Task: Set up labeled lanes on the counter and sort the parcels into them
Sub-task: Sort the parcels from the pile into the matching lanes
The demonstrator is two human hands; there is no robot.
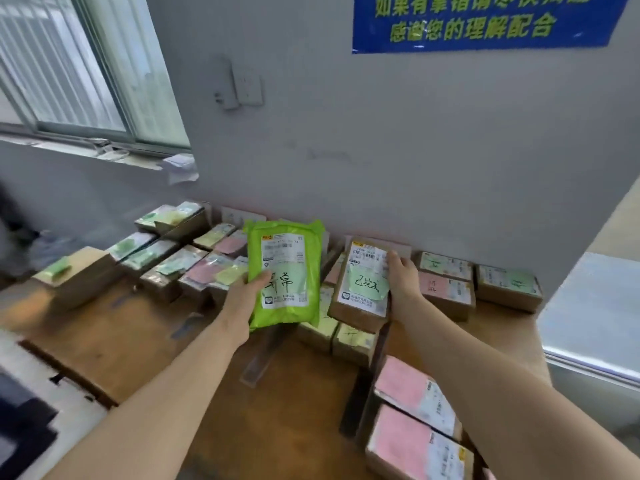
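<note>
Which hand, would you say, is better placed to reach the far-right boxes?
Probably right: the right hand holds its box beside those boxes; the left hand, with the bag, is farther off.

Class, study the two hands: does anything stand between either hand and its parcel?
Nothing visible does. The left hand grips the green mailer bag at its lower left edge; the right hand holds the brown box by its right side.

Left hand, right hand (both bare)
</note>
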